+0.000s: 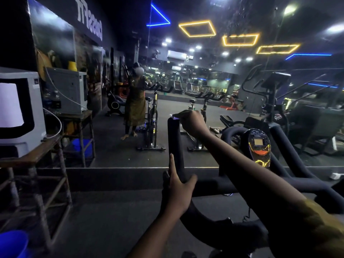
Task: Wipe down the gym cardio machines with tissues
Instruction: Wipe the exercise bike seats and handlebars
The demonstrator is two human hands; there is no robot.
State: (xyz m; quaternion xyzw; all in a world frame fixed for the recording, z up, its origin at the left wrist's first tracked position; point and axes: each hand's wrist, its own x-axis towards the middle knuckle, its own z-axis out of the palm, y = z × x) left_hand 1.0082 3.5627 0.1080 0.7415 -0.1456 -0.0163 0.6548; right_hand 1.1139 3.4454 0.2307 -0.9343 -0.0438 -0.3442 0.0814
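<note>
Closest in, a blue tub [13,243] sits low at the left edge, beside the legs of a worn wooden surface [28,157] that carries a white appliance [20,108]. At the exercise bike [223,187], the person's left hand [176,185] grips the lower part of the upright handlebar [176,142], with the thumb on one side and the fingers wrapped round the dark foam. Higher up, the right arm reaches across and the right hand [191,123] closes over the very top of that same bar. The tissue [174,117] is pinched under its fingertips, and only a small pale scrap pokes out at the tip of the grip, pressed against the foam. To the right of the arm, the bike's round console [259,146] glows orange and yellow between the curved bars. Beyond it stands a wall mirror [204,81]. It reflects the standing person at the bike, another bike, rows of machines in the dim hall, and yellow and blue strip lights on the ceiling.
</note>
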